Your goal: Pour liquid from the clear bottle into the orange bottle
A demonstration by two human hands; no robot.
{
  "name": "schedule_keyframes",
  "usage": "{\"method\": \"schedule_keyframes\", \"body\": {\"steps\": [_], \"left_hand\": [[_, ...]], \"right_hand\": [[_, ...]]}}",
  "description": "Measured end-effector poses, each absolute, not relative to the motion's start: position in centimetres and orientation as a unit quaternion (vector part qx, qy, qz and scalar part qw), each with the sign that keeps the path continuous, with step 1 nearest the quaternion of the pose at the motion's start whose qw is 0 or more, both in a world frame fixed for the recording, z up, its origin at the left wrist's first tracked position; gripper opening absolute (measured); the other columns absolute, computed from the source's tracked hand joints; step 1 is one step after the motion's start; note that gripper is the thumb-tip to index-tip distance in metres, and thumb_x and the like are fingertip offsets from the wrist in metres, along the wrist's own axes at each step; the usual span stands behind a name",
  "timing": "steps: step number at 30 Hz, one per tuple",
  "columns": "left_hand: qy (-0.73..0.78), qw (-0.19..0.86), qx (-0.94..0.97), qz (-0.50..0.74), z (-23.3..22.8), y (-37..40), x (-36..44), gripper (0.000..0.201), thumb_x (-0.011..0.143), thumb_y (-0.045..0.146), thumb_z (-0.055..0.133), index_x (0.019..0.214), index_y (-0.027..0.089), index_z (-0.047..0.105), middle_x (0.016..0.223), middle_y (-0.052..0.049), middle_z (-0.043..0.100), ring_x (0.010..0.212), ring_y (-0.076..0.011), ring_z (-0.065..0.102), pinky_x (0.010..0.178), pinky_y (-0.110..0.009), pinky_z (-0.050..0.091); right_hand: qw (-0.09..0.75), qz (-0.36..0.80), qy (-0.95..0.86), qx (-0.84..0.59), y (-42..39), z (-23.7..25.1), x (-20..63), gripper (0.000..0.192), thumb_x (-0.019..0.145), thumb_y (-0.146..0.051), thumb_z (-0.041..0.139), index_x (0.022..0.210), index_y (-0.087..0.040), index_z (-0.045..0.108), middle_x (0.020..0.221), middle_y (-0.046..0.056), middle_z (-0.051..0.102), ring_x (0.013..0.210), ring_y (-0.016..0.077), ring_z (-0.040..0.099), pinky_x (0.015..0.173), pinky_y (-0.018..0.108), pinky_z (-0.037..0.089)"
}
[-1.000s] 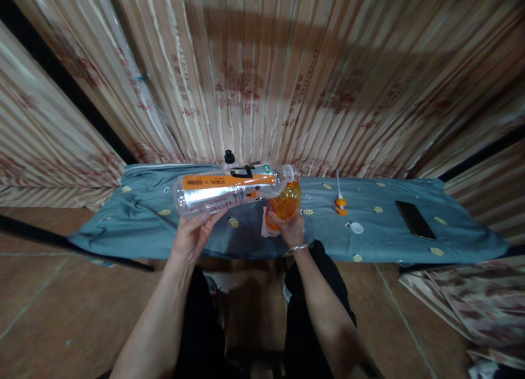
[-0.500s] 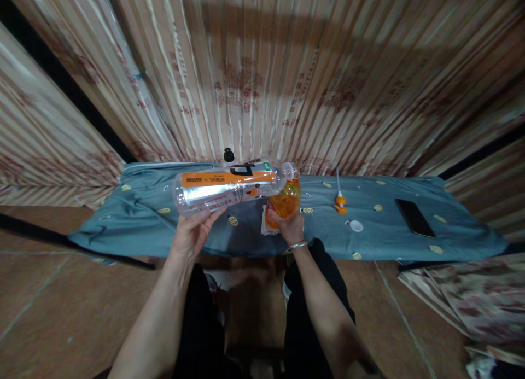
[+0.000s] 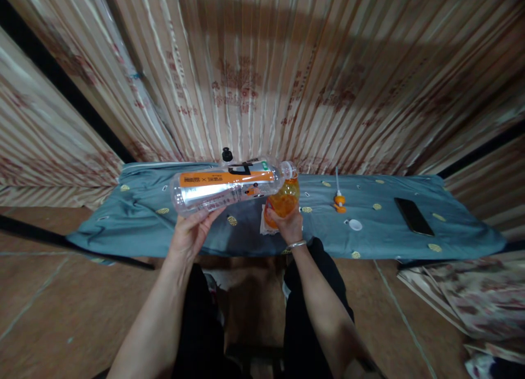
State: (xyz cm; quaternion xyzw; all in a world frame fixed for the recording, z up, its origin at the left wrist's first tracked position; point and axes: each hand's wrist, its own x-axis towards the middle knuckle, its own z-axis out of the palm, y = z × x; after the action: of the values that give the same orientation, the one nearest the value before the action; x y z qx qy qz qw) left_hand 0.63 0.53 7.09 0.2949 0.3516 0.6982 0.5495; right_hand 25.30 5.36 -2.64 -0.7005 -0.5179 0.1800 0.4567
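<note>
My left hand (image 3: 192, 231) holds a large clear plastic bottle (image 3: 227, 185) with an orange label, tipped on its side. Its open mouth rests over the top of a small orange container (image 3: 283, 203) filled with orange liquid. My right hand (image 3: 289, 226) grips that container from below, over a low table covered in a blue-grey cloth (image 3: 139, 215). A white paper piece (image 3: 263, 227) lies under the container.
On the cloth lie a white cap (image 3: 355, 224), an orange pump nozzle with a white tube (image 3: 338, 199) and a black phone (image 3: 413, 216). A black cap (image 3: 226, 154) shows behind the bottle. Striped curtain hangs behind; patterned fabric lies at floor right.
The bottle and both hands have stayed nearly still; the view has shifted slightly.
</note>
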Motion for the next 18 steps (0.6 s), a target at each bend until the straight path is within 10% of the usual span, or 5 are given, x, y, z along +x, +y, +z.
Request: {"method": "schedule_keyframes", "body": {"steps": [18], "left_hand": [[0.349,0.550,0.301,0.697,6.8,0.8,0.5,0.074,0.047,0.030,0.105,0.117,0.026,0.080,0.104,-0.006,0.084,0.114,-0.0341,0.078,0.110,-0.053,0.059]], "right_hand": [[0.436,0.192,-0.514,-0.713,5.1,-1.7,25.1,0.075,0.067,-0.053,0.087,0.125,-0.014,0.059,0.108,0.018,0.081,0.106,0.0390,0.078,0.090,0.048,0.062]]}}
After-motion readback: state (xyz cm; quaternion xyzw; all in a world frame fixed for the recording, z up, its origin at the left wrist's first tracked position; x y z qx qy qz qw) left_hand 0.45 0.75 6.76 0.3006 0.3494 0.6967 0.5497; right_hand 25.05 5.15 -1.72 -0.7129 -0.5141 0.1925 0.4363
